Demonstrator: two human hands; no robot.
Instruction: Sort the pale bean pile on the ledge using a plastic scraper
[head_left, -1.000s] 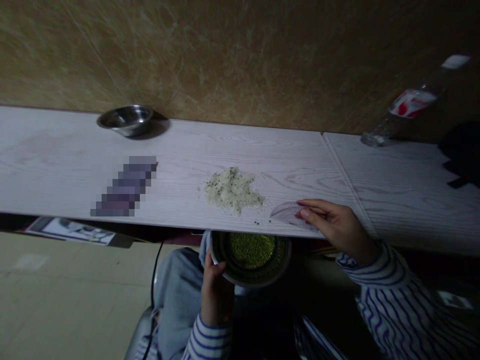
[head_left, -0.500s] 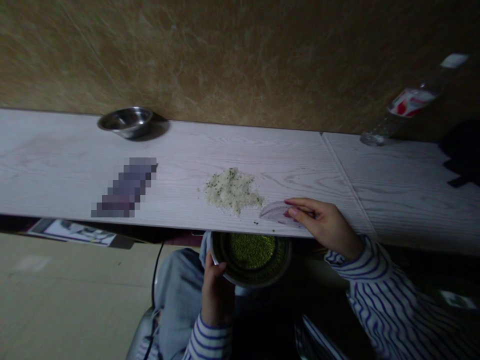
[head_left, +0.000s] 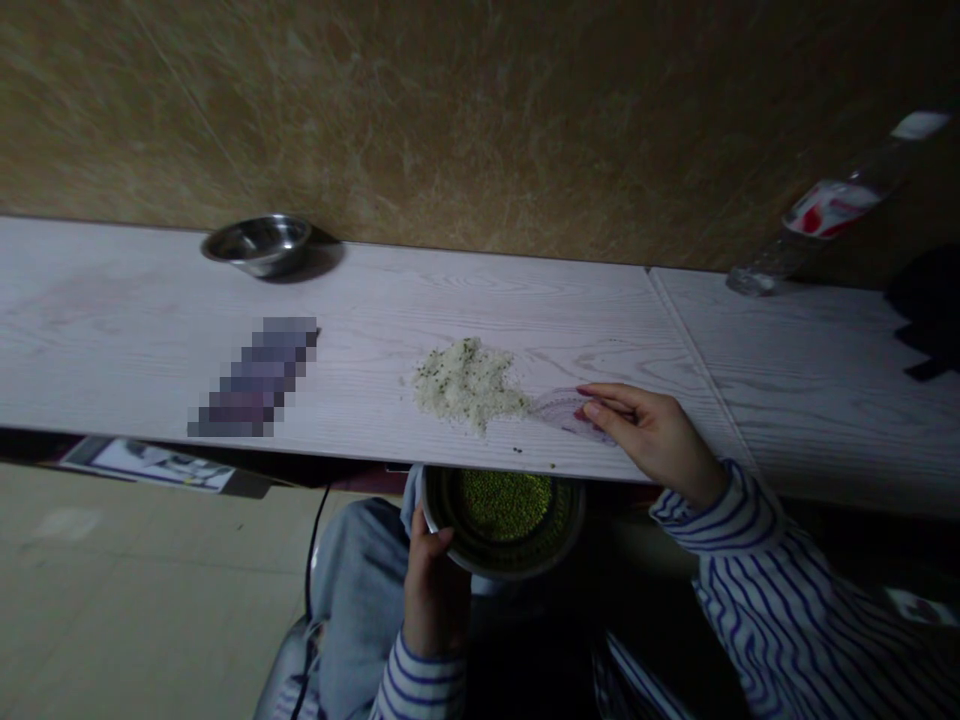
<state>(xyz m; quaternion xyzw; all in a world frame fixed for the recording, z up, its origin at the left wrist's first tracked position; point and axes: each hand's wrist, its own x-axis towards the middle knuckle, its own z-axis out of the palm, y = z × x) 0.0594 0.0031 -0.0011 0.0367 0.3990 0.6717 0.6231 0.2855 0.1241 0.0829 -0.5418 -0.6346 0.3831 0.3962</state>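
Many green beans (head_left: 506, 503) already lie in the dark bowl (head_left: 525, 571), held at its rim by the left hand (head_left: 436, 590) beneath the worktop (head_left: 375, 300); green specks in the white grain heap (head_left: 461, 385) seem the part left. The right hand's (head_left: 667, 440) narrow grip pinches a clear protractor (head_left: 556, 410) at the heap's edge. The steel bowl (head_left: 262, 264) shows shiny metal inside; the bottle's (head_left: 829, 210) contents I can't tell.

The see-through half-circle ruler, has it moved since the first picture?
Yes. Judged against the table seam, the half-circle ruler in the right hand has moved left, closer to the white grain pile.
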